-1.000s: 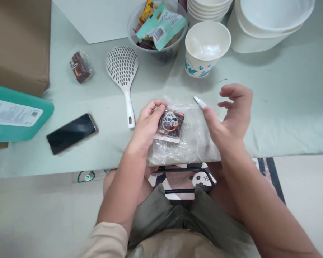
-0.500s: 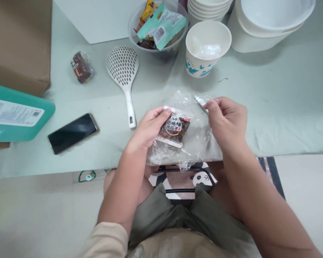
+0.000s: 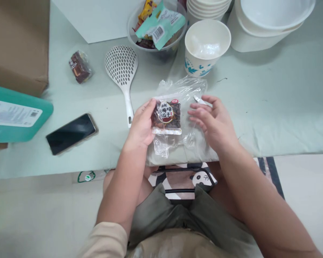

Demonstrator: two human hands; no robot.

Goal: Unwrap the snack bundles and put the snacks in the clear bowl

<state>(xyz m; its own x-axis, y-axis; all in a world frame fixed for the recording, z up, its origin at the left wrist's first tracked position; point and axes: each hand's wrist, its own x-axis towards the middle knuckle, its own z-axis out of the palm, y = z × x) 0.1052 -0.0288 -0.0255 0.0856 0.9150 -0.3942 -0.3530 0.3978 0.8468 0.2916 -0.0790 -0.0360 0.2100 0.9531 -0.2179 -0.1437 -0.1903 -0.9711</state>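
Note:
My left hand (image 3: 142, 123) is closed on the left edge of a small packet of melon seeds (image 3: 167, 116), dark with white bands and printed characters. The packet's face is turned up. Thin clear plastic wrap (image 3: 190, 87) lies crumpled behind and beneath it. To the right, my right hand (image 3: 214, 120) has its fingers loosely spread over the plastic. A slim white piece with a silver tip (image 3: 200, 100) passes between its index finger and the others, seemingly held there. The far end of that piece is hidden by the hand.
Beyond my hands stand a paper cup (image 3: 207, 48), white tubs (image 3: 255, 39) and a clear bowl (image 3: 133, 36) of snack packets. A slotted strainer spoon (image 3: 121, 64), a wrapped cocoa snack (image 3: 80, 67), a phone (image 3: 72, 133) and a green container (image 3: 18, 113) are on the left.
The packet has turned flatter to face me and moved slightly left and up with my left hand. My right hand has loosened from a pinch, its fingers spreading. The plastic has shifted.

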